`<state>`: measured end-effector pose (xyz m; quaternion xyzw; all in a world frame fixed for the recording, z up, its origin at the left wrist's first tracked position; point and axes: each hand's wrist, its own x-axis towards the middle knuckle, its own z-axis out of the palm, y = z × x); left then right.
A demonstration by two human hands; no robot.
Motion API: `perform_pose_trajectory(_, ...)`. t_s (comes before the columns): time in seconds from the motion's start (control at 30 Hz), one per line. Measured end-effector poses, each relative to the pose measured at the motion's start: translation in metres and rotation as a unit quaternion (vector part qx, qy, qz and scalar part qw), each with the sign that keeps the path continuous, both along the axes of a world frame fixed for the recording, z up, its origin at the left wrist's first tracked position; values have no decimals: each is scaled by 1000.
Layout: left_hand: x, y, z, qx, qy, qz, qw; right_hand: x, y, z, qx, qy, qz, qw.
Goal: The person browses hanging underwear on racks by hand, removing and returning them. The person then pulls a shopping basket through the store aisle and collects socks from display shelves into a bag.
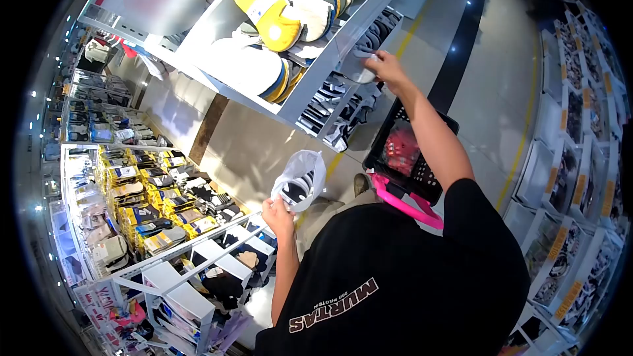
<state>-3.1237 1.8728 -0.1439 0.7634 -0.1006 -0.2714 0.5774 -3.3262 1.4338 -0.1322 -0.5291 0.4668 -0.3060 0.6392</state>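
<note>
My left hand (279,216) is closed on the rim of a translucent white plastic bag (310,166). Inside the bag, black-and-white striped socks (298,188) show through the opening. On the other side, my right hand (388,69) pinches a pale grey sock (360,68) at the edge of a lower bin. Grey and dark socks (378,31) stand packed in that bin, just beyond my fingers. Below it hang black-and-white patterned socks (326,107).
A black shopping basket (432,181) with a pink handle (409,209) holds a red package (401,148) beside my legs. The upper white display bin (310,86) carries yellow socks (267,10). Packaged socks (142,198) fill a left rack; shelves (567,224) line the right.
</note>
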Motion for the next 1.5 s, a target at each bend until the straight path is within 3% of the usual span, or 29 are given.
perform_pose_trajectory(0.07, 0, 4, 0, 2, -10, 3, 1000, 33, -11, -18, -31, 97, -21, 995)
perform_pose_trajectory(0.17, -5, 6, 10, 12, -6, 19, 1000, 64, -29, -75, -342, 223, -18, 913)
perform_pose_trajectory(0.2, -7, 6, 12, 7, -2, 27, 1000, 67, -22, -65, -332, 260, 42, 906)
perform_pose_trajectory(0.43, -25, 6, 16, 17, 33, 17, 999, 75, 17, -52, -505, 351, -57, 786)
perform_pose_trajectory(0.53, -32, -2, 24, 15, 37, 16, 999, 74, 51, -31, -473, 214, -26, 854)
perform_pose_trajectory(0.57, -33, -4, 25, 12, 30, 6, 999, 72, 84, 4, -270, 154, 37, 950)
perform_pose_trajectory(0.6, -34, -6, 21, -1, 34, -5, 999, 69, 111, -3, -225, 128, 119, 958)
perform_pose_trajectory(0.67, -37, -12, 18, -15, 42, -18, 999, 59, 157, 1, -175, 94, 300, 933)
perform_pose_trajectory(0.77, -41, -27, 20, -19, 52, -32, 998, 59, 212, -17, -227, 99, 527, 813)
perform_pose_trajectory(0.83, -47, -34, 22, -39, 59, -50, 996, 64, 244, -45, -296, 133, 541, 776)
perform_pose_trajectory(0.93, -56, -42, 33, -29, 68, -87, 993, 79, 267, -68, -476, 162, 446, 740)
perform_pose_trajectory(1.03, -66, -43, 33, -34, 69, -105, 991, 83, 268, -78, -439, 286, 539, 660)
perform_pose_trajectory(1.17, -64, -39, 27, -29, 39, -107, 993, 85, 280, -98, -466, 292, 504, 666)
perform_pose_trajectory(1.2, -65, -39, 26, -34, 34, -98, 994, 81, 283, -104, -535, 251, 458, 664)
perform_pose_trajectory(1.3, -66, -40, 22, -35, 43, -94, 994, 84, 291, -134, -483, 211, 496, 690)
perform_pose_trajectory(1.33, -66, -40, 22, -31, 49, -99, 993, 85, 292, -135, -374, 189, 567, 709)
perform_pose_trajectory(1.37, -68, -40, 21, -31, 52, -105, 993, 81, 292, -135, -344, 128, 582, 725)
perform_pose_trajectory(1.43, -72, -43, 27, -31, 59, -121, 990, 74, 284, -99, -278, 4, 601, 749)
perform_pose_trajectory(1.47, -73, -44, 29, -27, 54, -125, 990, 75, 281, -89, -109, 25, 638, 762)
perform_pose_trajectory(1.5, -74, -45, 30, -23, 49, -129, 990, 77, 281, -90, -148, 28, 635, 758)
